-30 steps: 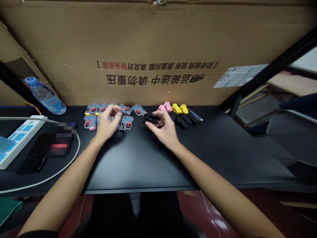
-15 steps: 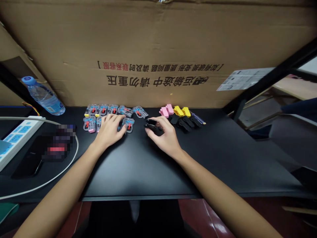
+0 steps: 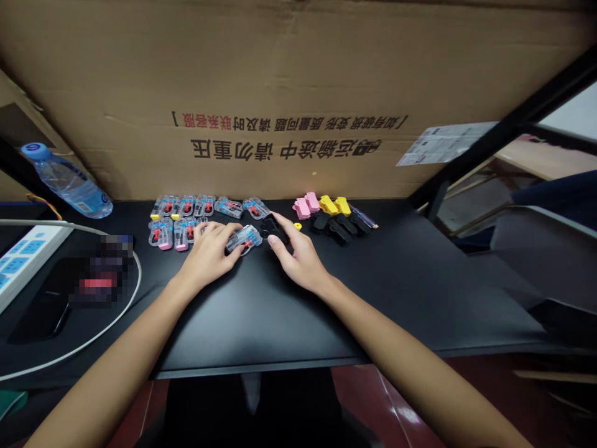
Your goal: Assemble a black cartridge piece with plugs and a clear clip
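Note:
My left hand [image 3: 209,252] grips a small clear plastic device [image 3: 244,237] with blue and red parts inside, tilted between thumb and fingers just above the table. Close beside it, my right hand [image 3: 301,256] pinches a black plastic piece [image 3: 272,228] between thumb and fingers. The two pieces nearly meet; whether they touch I cannot tell. Behind my left hand lie two rows of similar clear devices [image 3: 186,206], some with pink or yellow ends. Right of my right hand are pink pieces [image 3: 306,204], yellow pieces [image 3: 334,206] and several black pieces [image 3: 339,231].
A small yellow ring [image 3: 297,226] and a purple pen-like tool [image 3: 364,218] lie on the black table [image 3: 261,323]. Cardboard [image 3: 289,74] stands along the back. On the left are a water bottle [image 3: 69,183], a power strip [image 3: 35,255], a phone [image 3: 41,305] and a white cable [image 3: 135,286].
My left hand has taken hold of a clear device and tilted it. My right hand has brought the black piece left and turned it towards that device. The yellow ring has come into view.

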The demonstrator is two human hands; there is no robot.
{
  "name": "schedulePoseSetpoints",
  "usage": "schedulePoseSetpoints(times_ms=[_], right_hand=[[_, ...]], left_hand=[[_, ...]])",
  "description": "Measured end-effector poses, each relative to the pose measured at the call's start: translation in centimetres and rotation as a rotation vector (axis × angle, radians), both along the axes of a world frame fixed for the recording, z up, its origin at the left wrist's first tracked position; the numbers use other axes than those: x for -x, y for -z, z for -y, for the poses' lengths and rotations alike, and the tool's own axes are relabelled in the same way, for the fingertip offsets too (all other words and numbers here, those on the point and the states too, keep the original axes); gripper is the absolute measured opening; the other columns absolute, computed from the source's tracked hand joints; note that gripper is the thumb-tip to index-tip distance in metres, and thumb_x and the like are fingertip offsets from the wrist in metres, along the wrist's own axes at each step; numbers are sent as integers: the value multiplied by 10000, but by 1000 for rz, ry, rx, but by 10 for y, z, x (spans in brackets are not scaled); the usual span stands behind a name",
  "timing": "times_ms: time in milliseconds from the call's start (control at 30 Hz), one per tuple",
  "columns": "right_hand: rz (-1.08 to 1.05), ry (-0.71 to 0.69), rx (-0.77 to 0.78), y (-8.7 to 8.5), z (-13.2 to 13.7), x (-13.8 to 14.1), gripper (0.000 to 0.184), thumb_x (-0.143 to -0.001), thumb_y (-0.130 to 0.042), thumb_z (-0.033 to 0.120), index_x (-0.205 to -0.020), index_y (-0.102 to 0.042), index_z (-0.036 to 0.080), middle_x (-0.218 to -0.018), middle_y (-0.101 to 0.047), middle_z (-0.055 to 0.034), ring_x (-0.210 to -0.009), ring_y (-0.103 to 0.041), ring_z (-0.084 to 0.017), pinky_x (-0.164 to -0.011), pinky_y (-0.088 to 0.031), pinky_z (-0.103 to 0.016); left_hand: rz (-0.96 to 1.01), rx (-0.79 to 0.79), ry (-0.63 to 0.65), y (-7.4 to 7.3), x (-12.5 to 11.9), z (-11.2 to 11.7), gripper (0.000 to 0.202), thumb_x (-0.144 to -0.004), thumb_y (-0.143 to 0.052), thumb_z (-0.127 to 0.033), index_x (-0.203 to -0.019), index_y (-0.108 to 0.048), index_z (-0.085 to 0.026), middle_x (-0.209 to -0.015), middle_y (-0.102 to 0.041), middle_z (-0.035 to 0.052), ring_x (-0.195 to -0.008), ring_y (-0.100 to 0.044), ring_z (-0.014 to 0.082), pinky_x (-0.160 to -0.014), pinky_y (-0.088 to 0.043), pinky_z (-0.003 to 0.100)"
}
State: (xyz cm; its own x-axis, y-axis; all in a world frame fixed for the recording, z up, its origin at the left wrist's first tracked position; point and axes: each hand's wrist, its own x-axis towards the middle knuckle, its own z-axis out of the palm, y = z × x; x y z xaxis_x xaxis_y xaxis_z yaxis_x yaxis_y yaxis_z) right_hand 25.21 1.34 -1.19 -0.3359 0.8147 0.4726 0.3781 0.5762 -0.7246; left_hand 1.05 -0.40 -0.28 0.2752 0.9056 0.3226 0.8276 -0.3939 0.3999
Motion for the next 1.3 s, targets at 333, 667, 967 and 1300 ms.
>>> schedulePoseSetpoints(times_ms=[333,667,967,1300], right_hand=[[-65,111,125,-2,-3,-4,508,-1112,-491,439,-1570,-574,237,-1068,-784,-104,-948,-754,-271,-885,-638,-477],[-140,18,236,1,-3,-3,507,-1106,-484,505,-1509,-618,227,-878,-693,-19,-591,-579,-137,-614,-512,-304],[-46,8,183,0,-3,-5,554,-1106,-482,511,-1522,-630,177,-859,-716,-51,-665,-627,-183,-695,-560,-354],[31,-172,209,-2,0,-1,504,-1103,-472,421,-1453,-680,125,-944,-782,-83,-873,-731,-230,-891,-596,-405]], left_hand=[[315,31,-6,3,-5,-2,423,-1090,-524,-365,-1475,-629,-222,-1336,-687,115,-1256,-650,279,-1119,-447,454],[1107,420,79,-1,-16,-3,462,-938,-769,-454,-1304,-637,-205,-1228,-726,78,-984,-711,190,-830,-575,297],[1147,636,167,1,-25,4,569,-869,-851,-579,-1106,-471,-227,-885,-791,28,-782,-822,230,-698,-612,301],[1097,712,341,6,-28,9,562,-948,-755,-541,-1314,-496,-203,-874,-769,20,-634,-763,176,-602,-567,264]])
